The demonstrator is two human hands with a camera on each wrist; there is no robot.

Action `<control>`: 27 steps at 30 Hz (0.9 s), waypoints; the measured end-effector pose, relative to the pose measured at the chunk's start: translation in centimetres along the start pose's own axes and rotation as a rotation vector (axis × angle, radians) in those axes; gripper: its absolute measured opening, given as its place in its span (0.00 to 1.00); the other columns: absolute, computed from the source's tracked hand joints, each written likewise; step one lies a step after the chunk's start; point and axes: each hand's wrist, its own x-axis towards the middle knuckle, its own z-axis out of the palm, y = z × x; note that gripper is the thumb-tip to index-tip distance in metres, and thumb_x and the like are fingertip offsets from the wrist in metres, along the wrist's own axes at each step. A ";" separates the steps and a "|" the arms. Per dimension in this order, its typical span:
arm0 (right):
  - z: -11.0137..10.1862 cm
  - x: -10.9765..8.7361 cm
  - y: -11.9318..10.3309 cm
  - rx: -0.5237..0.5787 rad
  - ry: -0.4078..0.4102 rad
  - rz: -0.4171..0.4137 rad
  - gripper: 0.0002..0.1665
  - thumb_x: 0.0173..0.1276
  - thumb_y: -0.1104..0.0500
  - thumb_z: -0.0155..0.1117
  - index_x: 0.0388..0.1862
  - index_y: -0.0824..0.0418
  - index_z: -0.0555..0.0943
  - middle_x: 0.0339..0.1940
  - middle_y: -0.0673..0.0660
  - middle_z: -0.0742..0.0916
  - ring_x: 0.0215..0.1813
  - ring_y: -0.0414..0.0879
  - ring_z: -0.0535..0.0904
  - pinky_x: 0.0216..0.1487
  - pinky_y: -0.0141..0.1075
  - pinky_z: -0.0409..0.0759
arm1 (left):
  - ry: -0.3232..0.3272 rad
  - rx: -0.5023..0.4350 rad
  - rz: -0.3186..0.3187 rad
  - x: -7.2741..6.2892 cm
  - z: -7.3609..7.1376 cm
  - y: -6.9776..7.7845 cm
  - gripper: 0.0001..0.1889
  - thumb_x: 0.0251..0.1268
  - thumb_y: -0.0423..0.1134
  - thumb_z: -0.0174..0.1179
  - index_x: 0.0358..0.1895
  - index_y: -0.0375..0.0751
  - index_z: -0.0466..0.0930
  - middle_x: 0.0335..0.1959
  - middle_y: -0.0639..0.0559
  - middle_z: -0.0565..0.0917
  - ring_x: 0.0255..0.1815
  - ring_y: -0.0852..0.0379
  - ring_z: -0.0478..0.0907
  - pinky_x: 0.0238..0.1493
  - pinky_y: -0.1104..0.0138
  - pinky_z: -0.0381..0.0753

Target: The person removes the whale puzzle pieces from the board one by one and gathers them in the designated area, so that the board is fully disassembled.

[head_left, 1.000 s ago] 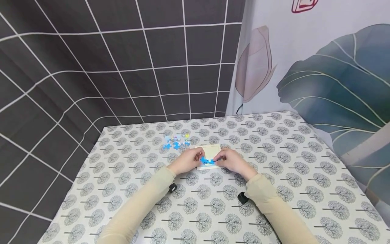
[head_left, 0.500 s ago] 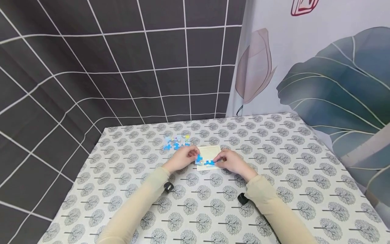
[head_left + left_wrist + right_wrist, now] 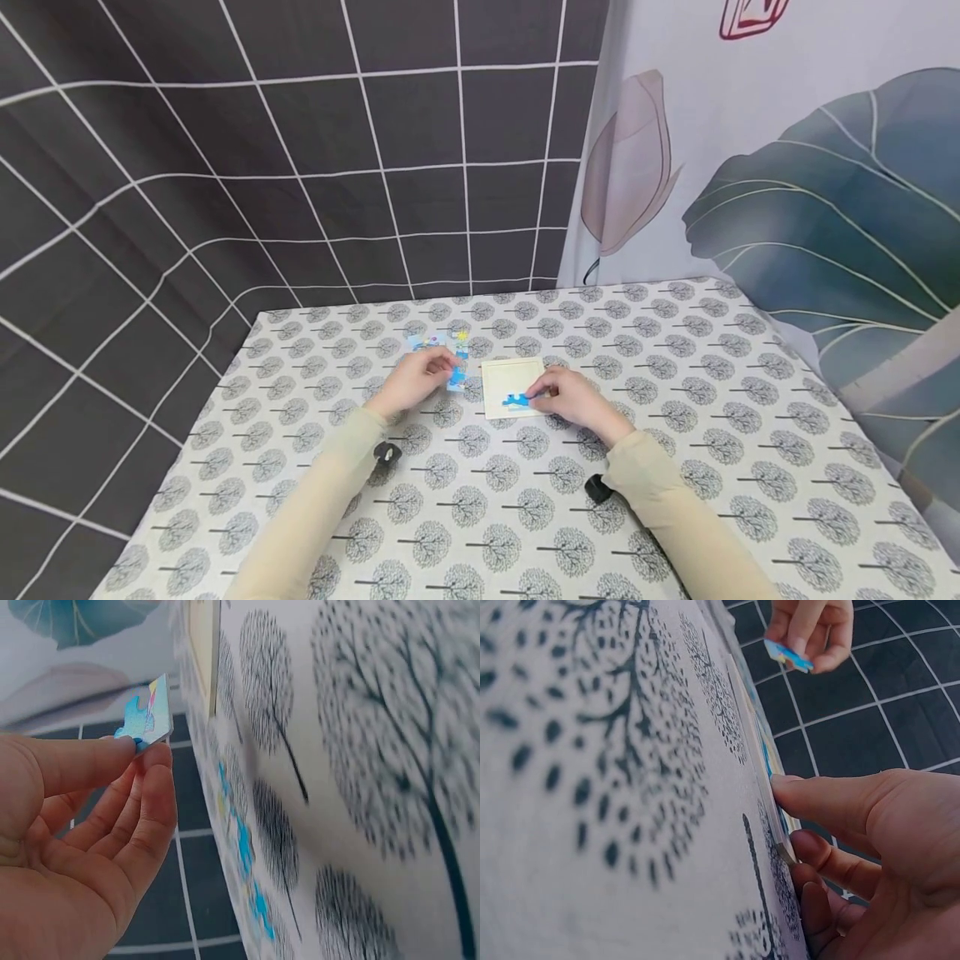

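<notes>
My left hand (image 3: 412,379) pinches a blue jigsaw piece (image 3: 150,716) between thumb and fingertips, raised above the table left of the tray. A straight white edge and a bit of pink and yellow show on the piece. The shallow cream puzzle tray (image 3: 510,372) lies flat, with joined blue pieces (image 3: 515,400) along its near side. At the tray's near right corner, my right hand (image 3: 573,398) grips the rim, thumb on top and fingers at the outer side. Part of that corner is hidden behind the hand.
Several loose jigsaw pieces (image 3: 244,847) lie on the table left of the tray, partly behind my left hand in the head view. A tree-print cloth (image 3: 495,500) covers the table. A dark grid curtain (image 3: 337,167) hangs behind it.
My left hand has moved left from over the tray, carrying the jigsaw piece towards the loose pieces. My right hand has stayed at the tray's corner.
</notes>
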 end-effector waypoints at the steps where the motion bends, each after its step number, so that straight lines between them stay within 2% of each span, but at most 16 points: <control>1: 0.0 0.0 0.0 0.000 0.000 -0.004 0.08 0.62 0.60 0.73 0.41 0.56 0.88 0.38 0.51 0.81 0.35 0.45 0.72 0.38 0.38 0.72 | 0.015 0.010 -0.006 -0.2 -0.4 -0.2 0.11 0.68 0.30 0.60 0.52 0.36 0.82 0.43 0.49 0.85 0.46 0.52 0.82 0.54 0.55 0.81; 6: -0.2 0.1 -0.2 0.009 0.005 -0.005 0.08 0.61 0.60 0.73 0.41 0.56 0.88 0.40 0.52 0.82 0.35 0.45 0.72 0.39 0.39 0.72 | 0.089 0.054 -0.063 -1.0 -2.5 -0.9 0.10 0.67 0.30 0.62 0.50 0.38 0.83 0.46 0.47 0.86 0.47 0.48 0.83 0.53 0.53 0.82; 8: -0.2 0.1 -0.3 0.014 0.005 0.005 0.08 0.62 0.61 0.73 0.41 0.56 0.88 0.45 0.56 0.83 0.35 0.45 0.72 0.39 0.39 0.72 | 0.106 0.059 -0.086 -1.4 -3.4 -1.1 0.10 0.67 0.30 0.61 0.50 0.37 0.82 0.47 0.45 0.86 0.47 0.47 0.83 0.53 0.52 0.81; 13: -0.4 -0.1 -0.4 -0.002 0.002 -0.001 0.08 0.62 0.60 0.73 0.41 0.56 0.88 0.43 0.55 0.83 0.35 0.45 0.72 0.39 0.39 0.72 | 0.133 0.046 -0.162 -2.2 -4.9 -1.3 0.11 0.69 0.30 0.59 0.51 0.35 0.81 0.48 0.41 0.84 0.46 0.45 0.83 0.46 0.55 0.83; 15: -0.5 -0.1 -0.4 -0.007 0.005 -0.010 0.08 0.61 0.60 0.74 0.41 0.57 0.88 0.37 0.51 0.81 0.35 0.45 0.72 0.38 0.39 0.72 | 0.139 0.044 -0.189 -2.3 -5.3 -1.4 0.11 0.68 0.30 0.59 0.52 0.35 0.81 0.47 0.41 0.84 0.45 0.46 0.83 0.41 0.59 0.83; 18: -0.5 0.0 -0.4 -0.006 0.006 -0.010 0.09 0.61 0.60 0.74 0.41 0.56 0.88 0.38 0.52 0.82 0.35 0.45 0.72 0.39 0.39 0.72 | 0.131 0.041 -0.219 -2.3 -5.6 -1.6 0.12 0.68 0.29 0.59 0.52 0.33 0.81 0.47 0.40 0.84 0.44 0.45 0.83 0.39 0.61 0.82; 24: -0.3 0.0 0.1 -0.012 0.004 -0.011 0.09 0.62 0.60 0.73 0.41 0.57 0.88 0.36 0.51 0.81 0.35 0.45 0.71 0.38 0.39 0.72 | 0.068 0.073 -0.254 -2.2 -5.1 -2.5 0.13 0.67 0.31 0.59 0.52 0.34 0.82 0.46 0.42 0.84 0.45 0.47 0.81 0.48 0.57 0.80; 27: -0.1 0.0 0.0 -0.010 0.000 -0.011 0.09 0.62 0.60 0.73 0.42 0.57 0.88 0.36 0.52 0.81 0.35 0.45 0.71 0.38 0.39 0.72 | 0.062 0.059 -0.278 -2.1 -4.6 -3.0 0.12 0.67 0.31 0.60 0.51 0.36 0.83 0.44 0.45 0.84 0.44 0.49 0.81 0.49 0.57 0.79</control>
